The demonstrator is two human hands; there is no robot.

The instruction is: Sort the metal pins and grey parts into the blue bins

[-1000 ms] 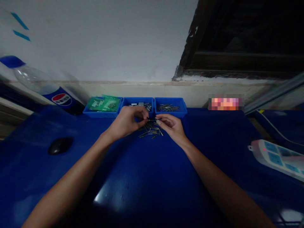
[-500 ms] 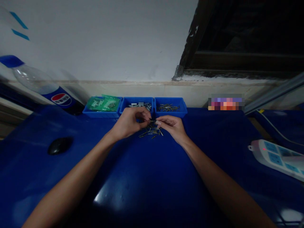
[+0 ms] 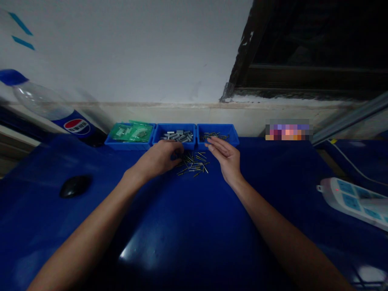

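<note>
My left hand (image 3: 159, 158) is at the left edge of a loose pile of thin metal pins (image 3: 198, 166) on the blue tabletop. Its fingers curl down toward the thumb, and whatever lies between the tips is hidden. Over the front edge of the right blue bin (image 3: 235, 140), my right hand (image 3: 226, 155) has its fingers stretched out, with nothing visible in them. Similar thin metal pins (image 3: 222, 136) lie in that bin. Short grey metal pieces (image 3: 183, 135) fill part of the middle blue bin (image 3: 194, 128).
Green packets (image 3: 133, 131) lie in the left blue bin (image 3: 113, 144). A Pepsi bottle (image 3: 75, 125) and a black computer mouse (image 3: 75, 186) are on the left. On the right is a white power strip (image 3: 348, 200). The wall (image 3: 151, 60) rises behind the bins.
My hands, which met over the pile around a small thin piece, have parted. The left has shifted left and the right has moved right, toward the right bin, its fingers extended.
</note>
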